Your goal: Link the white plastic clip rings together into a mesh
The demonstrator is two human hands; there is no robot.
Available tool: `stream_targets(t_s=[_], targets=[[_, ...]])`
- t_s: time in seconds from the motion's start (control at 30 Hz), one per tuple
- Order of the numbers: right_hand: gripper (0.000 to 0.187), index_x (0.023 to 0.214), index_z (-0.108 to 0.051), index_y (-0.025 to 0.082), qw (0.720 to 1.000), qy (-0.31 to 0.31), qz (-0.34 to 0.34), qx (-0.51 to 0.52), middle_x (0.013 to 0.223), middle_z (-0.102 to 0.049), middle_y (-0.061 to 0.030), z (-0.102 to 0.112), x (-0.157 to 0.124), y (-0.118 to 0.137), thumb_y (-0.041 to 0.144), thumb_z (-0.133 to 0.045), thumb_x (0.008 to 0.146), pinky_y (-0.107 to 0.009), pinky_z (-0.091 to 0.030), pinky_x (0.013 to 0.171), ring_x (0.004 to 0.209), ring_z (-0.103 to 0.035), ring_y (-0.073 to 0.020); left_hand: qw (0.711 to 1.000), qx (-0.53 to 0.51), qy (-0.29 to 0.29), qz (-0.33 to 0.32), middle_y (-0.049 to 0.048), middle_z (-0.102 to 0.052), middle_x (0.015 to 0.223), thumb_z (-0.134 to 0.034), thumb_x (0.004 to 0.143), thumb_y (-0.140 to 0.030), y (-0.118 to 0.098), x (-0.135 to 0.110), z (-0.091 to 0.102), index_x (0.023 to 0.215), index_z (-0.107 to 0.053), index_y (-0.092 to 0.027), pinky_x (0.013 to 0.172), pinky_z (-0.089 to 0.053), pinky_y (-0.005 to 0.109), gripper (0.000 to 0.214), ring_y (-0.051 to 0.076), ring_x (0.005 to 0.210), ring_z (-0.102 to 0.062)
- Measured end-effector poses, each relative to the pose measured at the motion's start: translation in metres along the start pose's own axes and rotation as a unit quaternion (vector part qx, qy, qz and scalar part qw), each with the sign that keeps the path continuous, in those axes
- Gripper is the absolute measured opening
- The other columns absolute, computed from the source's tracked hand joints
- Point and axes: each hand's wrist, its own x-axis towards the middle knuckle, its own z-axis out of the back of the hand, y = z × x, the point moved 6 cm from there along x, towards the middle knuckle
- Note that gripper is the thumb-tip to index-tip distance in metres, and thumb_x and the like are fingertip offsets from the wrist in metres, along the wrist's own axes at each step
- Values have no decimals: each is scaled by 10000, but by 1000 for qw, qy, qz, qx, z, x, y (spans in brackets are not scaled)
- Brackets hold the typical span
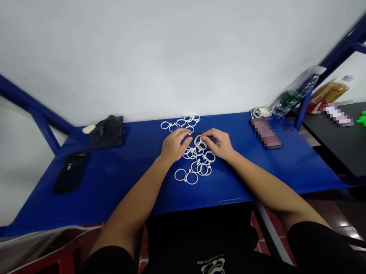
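Left hand (175, 146), right hand (219, 143) both pinching near rings (198, 164), apparently linked cluster. Far pile (182, 122) untouched, likely remaining; roughly midway.

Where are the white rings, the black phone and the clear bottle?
white rings (196, 166), head view, middle of the cluster
black phone (71, 171), head view, middle of its dark face
clear bottle (291, 96), head view, its green label
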Motion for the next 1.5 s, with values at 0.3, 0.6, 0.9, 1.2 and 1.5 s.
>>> stream_targets(t_s=[0.3, 0.6, 0.9, 1.2, 1.5], targets=[[182, 919, -768, 248, 1000, -11, 7, -27, 741, -708, -22, -1, 2, -20, 346, -637, 997, -335, -537, 670, 667, -644, -184, 981, 117, 68, 141, 126, -672, 1416, -632, 1024, -398, 44, 4, -9, 1352, -710, -210, 1087, -517, 446, 387, 317, 1255, -652], [194, 942, -770, 249, 1000, -2, -10, -29, 788, -741, -27, -3, 0, -30, 372, -633, 1004, -323, -552, 680, 686, -665, -181, 973, 119, 103, 170, 98, -737, 1167, -661, 1015, -322, 45, 1, -11, 1275, -759, -257, 895, -548, 378, 286, 278, 1039, -731], [314, 1301, -689, 249, 998, 52, -1, -28, 980, -758, -49, -10, -2, -30, 347, -646, 1006, -331, -575, 712, 731, -687, -181, 999, 34, -31, -3, 89, -753, 1076, -613, 1049, -272, 1, 2, 2, 1078, -786, -218, 984, -562, 409, 184, 235, 1056, -705], [221, 1231, -702, 239, 989, 83, 111, -44, 1093, -776, -87, -9, -2, 2, 344, -593, 1070, -347, -593, 803, 909, -725, -209, 991, -15, -36, -125, 88, -740, 1015, -663, 1028, -351, -29, -7, -3, 999, -750, -199, 913, -581, 399, 178, 219, 966, -698], [265, 1270, -711, 226, 990, 76, 109, -54, 1048, -791, -85, -9, -3, 6, 360, -567, 1093, -334, -604, 813, 893, -743, -198, 985, -20, -40, -169, 68, -738, 983, -601, 1064, -321, -34, -8, -2, 940, -744, -203, 870, -567, 389, 223, 203, 928, -681]])
